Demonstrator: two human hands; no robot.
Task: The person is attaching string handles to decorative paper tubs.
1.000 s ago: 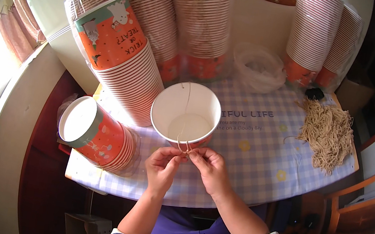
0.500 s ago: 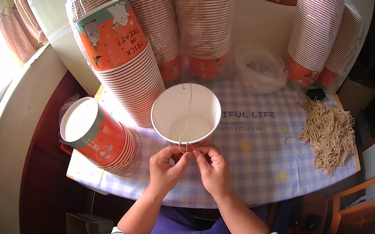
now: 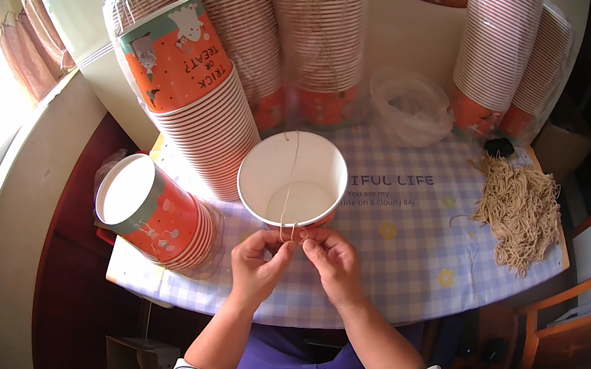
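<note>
A white-lined paper bucket [image 3: 259,171] with an orange outside stands upright in front of me, its mouth facing up. A thin tan string [image 3: 294,165] runs from its far rim across the opening and over the near rim. Just below that near rim, my left hand [image 3: 258,260] pinches the string between thumb and forefinger. My right hand [image 3: 333,264] is beside it, thumb and forefinger closed at the string's end. A small loop shows between the fingertips; the exact crossing of the string is hidden by them.
A leaning stack of orange buckets [image 3: 201,123] and a shorter stack [image 3: 174,219] stand at left. Plastic-wrapped stacks [image 3: 317,26] line the back, more [image 3: 495,54] at back right. A clear plastic bag [image 3: 409,110] lies between. Tan strings [image 3: 518,216] lie bundled on the checked tablecloth [image 3: 406,264].
The string across the bucket is now straighter and has shifted slightly left. My fingertips have moved a little, the right ones slightly downward. The bucket stays in place.
</note>
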